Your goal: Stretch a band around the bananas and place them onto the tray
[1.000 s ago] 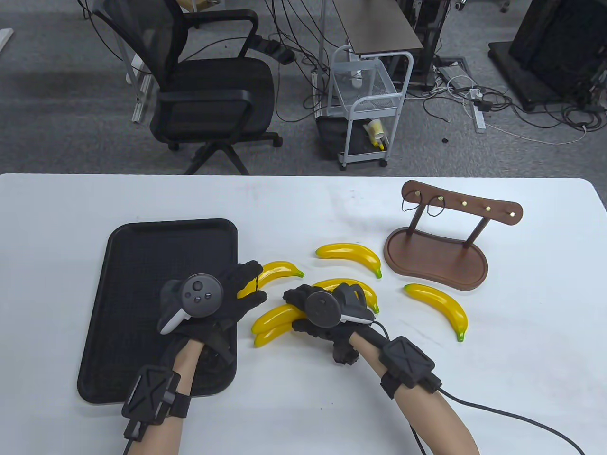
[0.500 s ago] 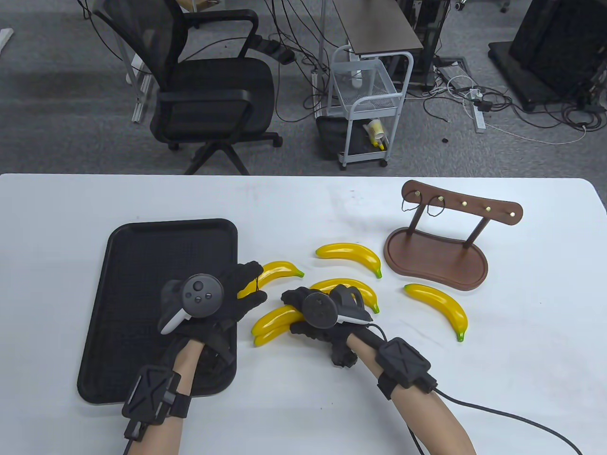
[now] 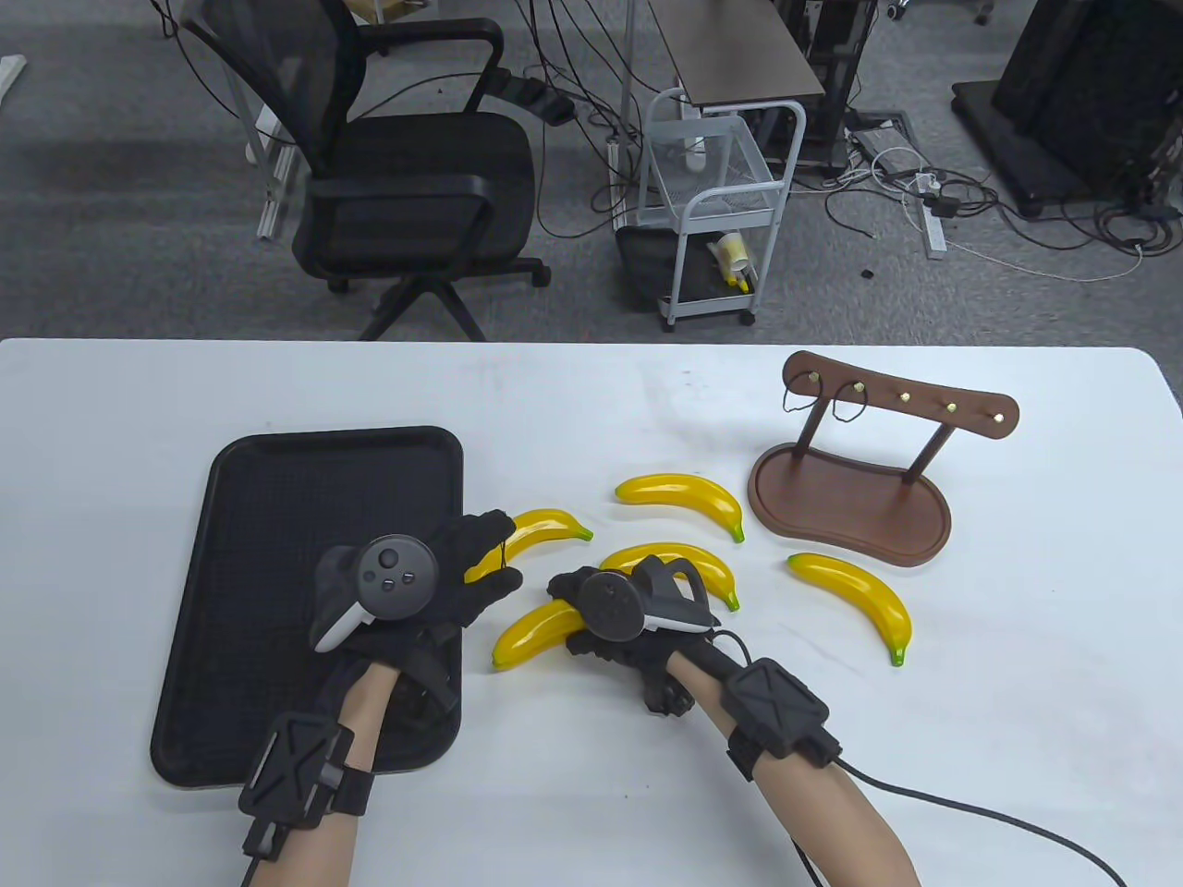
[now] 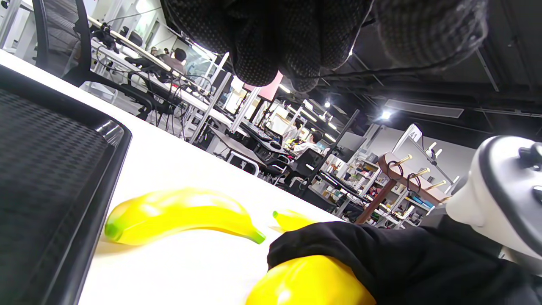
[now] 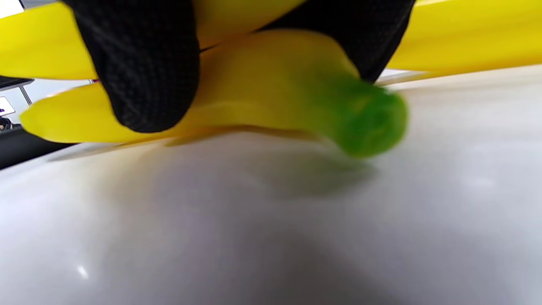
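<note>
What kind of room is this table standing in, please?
Probably an office or lab workspace: a black office chair on grey carpet, loose cables and a power strip on the floor, and rows of desks with people, seen from the left wrist.

- Close, blurred look along the white table (image 5: pixel 271 237), low to its surface
- Right hand (image 5: pixel 237 25) hanging in from the top edge; black gloved fingers (image 5: pixel 144 72) curled round yellow bananas (image 5: pixel 262 89)
- One finger pad pressed on the near banana's side at left; another dark glove part over the fruit at upper right
- Near banana's green stem end (image 5: pixel 368 120) pointing right and down, just above the table; soft shadow beneath it
- Second banana (image 5: pixel 461 40) behind, running off the right edge; touching the near one or not, unclear
- Dark shape (image 5: pixel 17 148) at the left edge, too blurred to name
</note>
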`<state>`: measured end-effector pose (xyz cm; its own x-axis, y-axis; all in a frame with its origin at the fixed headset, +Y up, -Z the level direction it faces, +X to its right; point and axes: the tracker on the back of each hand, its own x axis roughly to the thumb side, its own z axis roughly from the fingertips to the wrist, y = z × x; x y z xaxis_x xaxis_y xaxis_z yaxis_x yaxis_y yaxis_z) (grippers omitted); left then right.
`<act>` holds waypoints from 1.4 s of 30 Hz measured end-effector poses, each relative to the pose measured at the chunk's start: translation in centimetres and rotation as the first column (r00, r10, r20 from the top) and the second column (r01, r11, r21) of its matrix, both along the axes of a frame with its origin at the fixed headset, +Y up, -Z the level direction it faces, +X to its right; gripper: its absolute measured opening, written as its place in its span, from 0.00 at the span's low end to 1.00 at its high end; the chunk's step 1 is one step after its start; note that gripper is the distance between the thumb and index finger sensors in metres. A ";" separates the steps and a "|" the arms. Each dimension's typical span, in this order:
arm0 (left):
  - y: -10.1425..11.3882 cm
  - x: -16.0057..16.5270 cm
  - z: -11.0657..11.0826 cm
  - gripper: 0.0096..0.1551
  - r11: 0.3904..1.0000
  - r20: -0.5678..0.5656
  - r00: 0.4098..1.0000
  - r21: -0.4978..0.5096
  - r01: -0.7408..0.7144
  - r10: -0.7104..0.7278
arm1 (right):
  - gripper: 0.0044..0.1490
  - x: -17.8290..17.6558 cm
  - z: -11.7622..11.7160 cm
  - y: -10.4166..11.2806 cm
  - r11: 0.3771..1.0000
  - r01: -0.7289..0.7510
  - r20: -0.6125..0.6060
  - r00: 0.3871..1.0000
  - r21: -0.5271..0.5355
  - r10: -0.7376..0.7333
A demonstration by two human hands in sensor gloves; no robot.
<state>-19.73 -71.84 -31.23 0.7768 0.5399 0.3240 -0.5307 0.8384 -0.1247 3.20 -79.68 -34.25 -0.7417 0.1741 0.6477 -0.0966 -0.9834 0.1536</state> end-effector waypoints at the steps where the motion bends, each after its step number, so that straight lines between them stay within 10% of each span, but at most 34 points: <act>1: 0.0 0.0 0.0 0.38 1.000 0.000 1.000 0.000 0.000 0.000 | 0.45 -0.1 0.1 0.0 1.000 -0.006 -0.003 1.000 0.011 0.006; 42: -0.4 0.5 0.1 0.38 0.999 0.005 1.000 -0.024 0.022 -0.022 | 0.44 8.6 0.6 7.4 0.987 0.080 0.202 0.974 0.137 -0.107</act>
